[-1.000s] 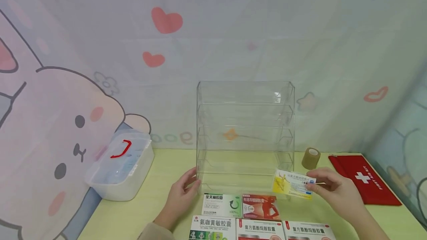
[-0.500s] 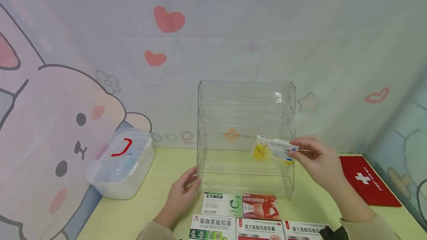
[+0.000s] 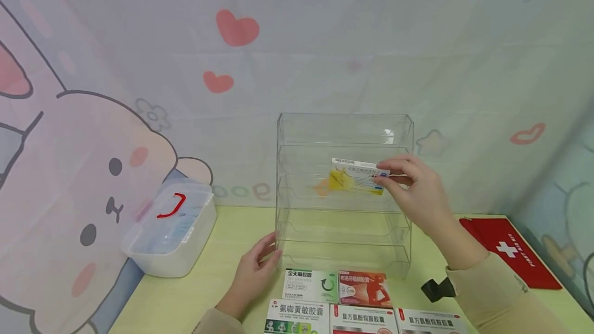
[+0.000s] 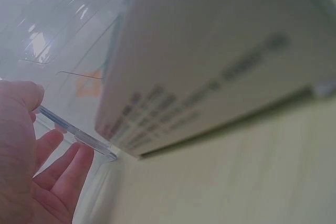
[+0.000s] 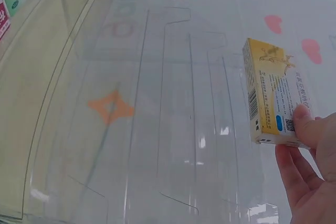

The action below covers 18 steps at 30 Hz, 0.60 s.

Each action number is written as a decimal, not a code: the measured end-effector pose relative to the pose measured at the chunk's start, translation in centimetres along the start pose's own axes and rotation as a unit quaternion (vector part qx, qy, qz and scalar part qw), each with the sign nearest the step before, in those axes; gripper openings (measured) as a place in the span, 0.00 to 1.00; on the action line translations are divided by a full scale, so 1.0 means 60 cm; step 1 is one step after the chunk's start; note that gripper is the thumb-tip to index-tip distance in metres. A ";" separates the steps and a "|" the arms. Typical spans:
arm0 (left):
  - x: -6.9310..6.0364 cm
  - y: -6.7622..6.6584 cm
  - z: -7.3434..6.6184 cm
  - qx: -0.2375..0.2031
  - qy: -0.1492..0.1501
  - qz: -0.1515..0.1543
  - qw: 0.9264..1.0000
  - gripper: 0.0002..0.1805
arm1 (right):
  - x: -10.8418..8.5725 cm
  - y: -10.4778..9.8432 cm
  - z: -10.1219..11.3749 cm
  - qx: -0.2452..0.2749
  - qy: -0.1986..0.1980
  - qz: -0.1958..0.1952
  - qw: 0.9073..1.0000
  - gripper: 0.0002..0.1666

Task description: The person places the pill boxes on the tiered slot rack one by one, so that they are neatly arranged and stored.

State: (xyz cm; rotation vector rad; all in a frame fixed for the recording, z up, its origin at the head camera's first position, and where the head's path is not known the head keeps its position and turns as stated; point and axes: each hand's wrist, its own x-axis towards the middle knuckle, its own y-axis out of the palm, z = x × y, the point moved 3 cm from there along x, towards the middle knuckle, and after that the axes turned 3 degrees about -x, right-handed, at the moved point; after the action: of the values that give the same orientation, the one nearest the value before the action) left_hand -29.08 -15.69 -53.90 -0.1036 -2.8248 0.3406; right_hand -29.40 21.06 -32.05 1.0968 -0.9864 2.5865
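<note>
A clear tiered rack (image 3: 343,251) stands upright on the table. My left hand (image 3: 252,274) holds its lower left side; in the left wrist view the thumb and fingers of that hand (image 4: 47,156) lie on either side of the clear panel edge. My right hand (image 3: 419,189) pinches the right end of a yellow-and-white medicine box (image 3: 355,177), raised in front of the rack's upper middle tiers. The right wrist view shows the thumb on the printed face of the box (image 5: 275,90) and the fingers behind it.
In front of the rack lie a green-and-white box (image 3: 310,285), a red box (image 3: 364,288) and several white boxes (image 3: 297,317). A lidded white container (image 3: 169,236) is at the left, a red first aid pouch (image 3: 515,254) at the right. A black object (image 3: 438,290) shows by the right sleeve.
My right hand has lifted the yellow-and-white box up and to the left, from beside the rack's lower right corner to before its upper middle tiers. My left hand stays at the rack's side.
</note>
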 end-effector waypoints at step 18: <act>0.001 -0.003 -0.004 -0.003 -0.005 0.001 1.000 0.30 | 0.121 0.042 0.020 0.000 -0.001 -0.031 1.000 0.13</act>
State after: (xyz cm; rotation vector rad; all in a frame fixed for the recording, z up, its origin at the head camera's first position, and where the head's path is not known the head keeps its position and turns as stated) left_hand -29.06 -15.78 -53.63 -0.1067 -2.8370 0.3330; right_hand -34.85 17.62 -27.72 1.1119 -0.9370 2.5362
